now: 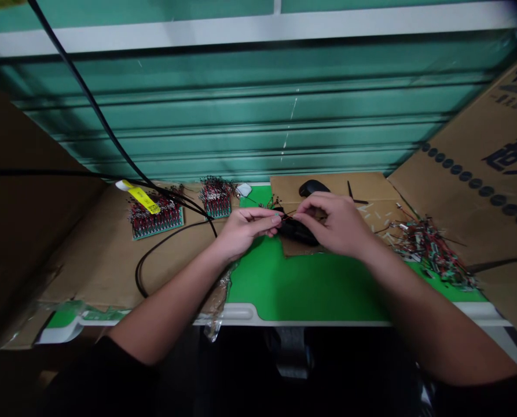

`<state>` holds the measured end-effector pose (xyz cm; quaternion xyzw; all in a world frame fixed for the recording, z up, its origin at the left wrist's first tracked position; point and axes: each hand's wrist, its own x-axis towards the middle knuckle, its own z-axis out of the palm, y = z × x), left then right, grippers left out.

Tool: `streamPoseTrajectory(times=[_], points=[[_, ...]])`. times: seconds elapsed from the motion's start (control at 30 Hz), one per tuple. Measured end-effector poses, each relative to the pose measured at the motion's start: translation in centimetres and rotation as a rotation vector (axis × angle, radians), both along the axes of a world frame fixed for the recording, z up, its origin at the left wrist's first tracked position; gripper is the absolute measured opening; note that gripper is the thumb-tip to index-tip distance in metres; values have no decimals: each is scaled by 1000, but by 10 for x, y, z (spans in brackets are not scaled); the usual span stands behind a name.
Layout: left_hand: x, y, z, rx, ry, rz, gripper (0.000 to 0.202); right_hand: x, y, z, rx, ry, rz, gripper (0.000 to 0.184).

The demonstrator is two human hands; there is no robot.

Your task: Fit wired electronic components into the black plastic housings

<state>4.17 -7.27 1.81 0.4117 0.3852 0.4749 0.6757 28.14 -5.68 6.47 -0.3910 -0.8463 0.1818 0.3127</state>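
My left hand [247, 230] is closed in a pinch on a small green circuit board [277, 215] at its fingertips. Thin dark and reddish wires [288, 215] run from the board toward my right hand [334, 223]. That hand pinches the wires between thumb and forefinger, its other fingers curled. Directly beneath both hands lies a black object [299, 233], partly covered, its kind unclear. Behind my right hand a rounded black object [314, 187] rests on a cardboard sheet [290, 185]. Small white pieces [377, 217] are scattered to the right of the hand.
Two boards with dense red and black wires, a larger one [157, 215] and a smaller one [216, 200], stand at left on cardboard [97, 260]. Black cables [88, 95] with a yellow tag [143, 198] hang across them. A tangled heap of wired parts [436, 252] lies right, beside a cardboard wall [470, 168].
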Motion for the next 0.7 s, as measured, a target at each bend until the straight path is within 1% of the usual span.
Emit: streamPoseTrajectory(times=[0.1,0.17,0.27,0.37,0.43,0.47,0.53,0.57,0.63,0.67,0.7], points=[[0,-1,0,-1,3,-40,35,4,2,1,45,-13,-17,14],[1,-1,0,-18,-9,-32,36,5,4,1,60,-37,-4,14],[4,0,0,-59,-32,27,39,6,6,-1,79,-44,25,12],[6,1,-2,-94,-47,89,40,7,7,-2,136,-27,35,9],[8,2,-4,-111,-67,117,38,8,7,-1,157,-2,16,13],[8,2,-4,-119,-81,128,36,10,7,0,156,14,1,19],[9,3,-3,-139,-110,151,31,16,9,1,107,24,-30,42],[9,3,-2,-150,-124,164,28,20,10,1,54,9,-40,57],[8,4,2,-173,-159,197,20,27,14,-2,-115,-78,-47,87],[8,5,4,-181,-182,214,16,29,16,-4,-197,-132,-51,96],[7,5,6,-186,-210,227,13,31,18,-7,-262,-179,-47,99]])
